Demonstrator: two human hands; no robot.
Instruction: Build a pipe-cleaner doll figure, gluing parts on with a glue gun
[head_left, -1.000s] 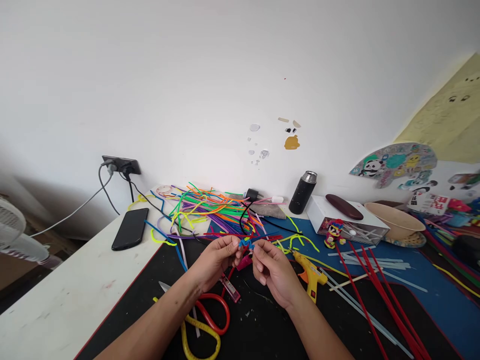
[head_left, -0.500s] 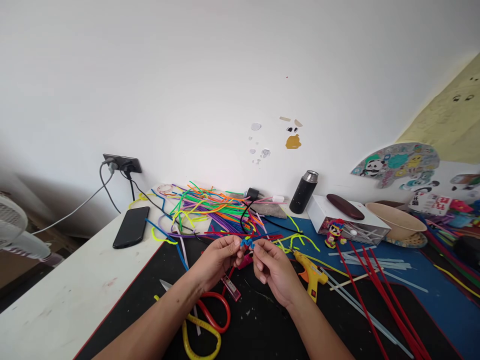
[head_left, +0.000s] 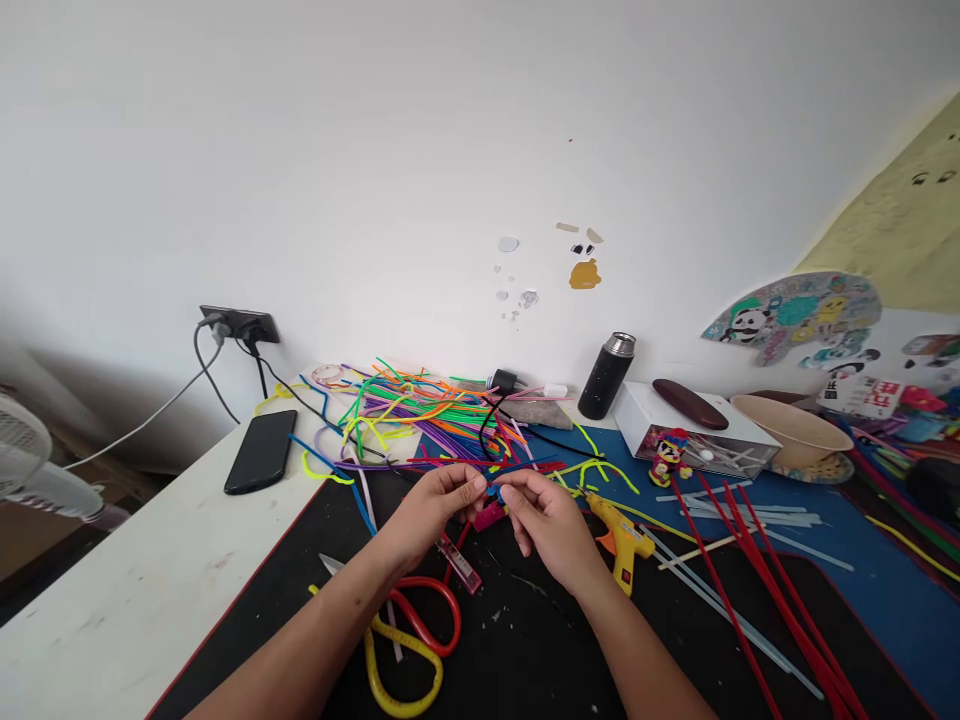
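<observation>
Between my two hands, over the dark mat (head_left: 517, 640), is a small curled piece of blue pipe cleaner (head_left: 493, 489), mostly covered by fingertips. My left hand (head_left: 448, 500) pinches its left side with thumb and forefinger. From the right, my right hand (head_left: 541, 515) pinches the other side, so the fingertips of both hands nearly meet. Just beneath them on the mat lies a pink-red box-like item (head_left: 459, 565). Scissors (head_left: 405, 640) with one red and one yellow handle rest under my left forearm. A yellow glue gun (head_left: 624, 540) lies beside my right hand.
Behind my hands spreads a pile of colourful pipe cleaners (head_left: 427, 410). A black flask (head_left: 607, 375), a white box (head_left: 637, 425) and a small figurine (head_left: 667, 458) stand at back right. Red pipe cleaners (head_left: 787, 590) and glue sticks (head_left: 750, 515) lie right; a phone (head_left: 261, 452) lies left.
The blue pipe cleaner piece shows less between my fingers, and my right fingers have closed over more of it. The view has shifted slightly; the things on the table stay put.
</observation>
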